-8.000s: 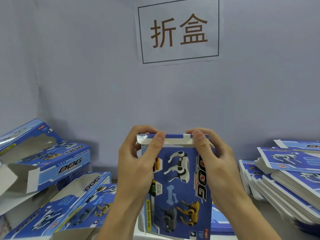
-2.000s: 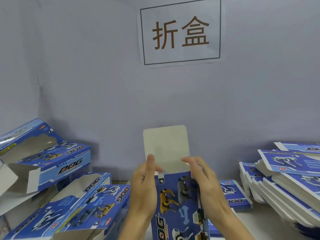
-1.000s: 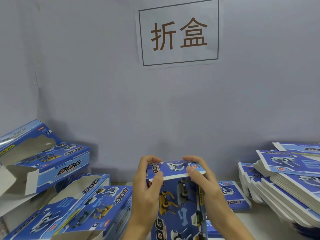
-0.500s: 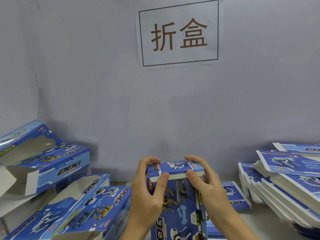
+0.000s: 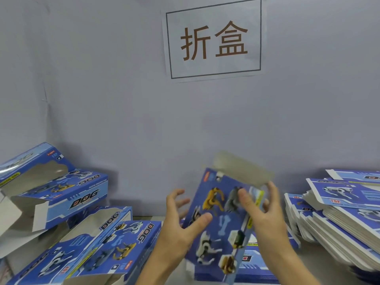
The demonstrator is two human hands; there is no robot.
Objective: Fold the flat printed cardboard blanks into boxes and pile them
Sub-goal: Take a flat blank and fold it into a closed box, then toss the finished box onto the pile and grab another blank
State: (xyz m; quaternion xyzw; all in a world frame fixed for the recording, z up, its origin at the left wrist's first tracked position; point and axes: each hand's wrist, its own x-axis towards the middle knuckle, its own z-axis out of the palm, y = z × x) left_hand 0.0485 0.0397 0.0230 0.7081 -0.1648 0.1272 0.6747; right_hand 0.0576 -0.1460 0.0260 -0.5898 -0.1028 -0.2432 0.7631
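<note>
While the box (image 5: pixel 221 221) hangs tilted in the air between the two hands, its printed face toward the person and one grey end flap (image 5: pixel 242 168) standing loose at the top, the job looks like turning it to deal with that unfinished end. The right hand (image 5: pixel 265 214) has it by the upper right edge, thumb on the printed face and fingers wrapped behind. The left hand (image 5: pixel 181 223) is spread wide, thumb laid against the left edge of the face, fingers splayed and gripping nothing; the picture is blurred, so whether the palm touches cannot be told.

To do this well, I judge the left hand should steady the left edge before the right lets go, so the walls stay square. The flap wants creasing firmly along its score, then tucking straight in without buckling the panel.

Left of the left hand lie the folded boxes (image 5: pixel 82 202), heaped loosely. Right of the right hand sits the stack of flat blanks (image 5: pixel 345 212) on the bench (image 5: pixel 320 268).
</note>
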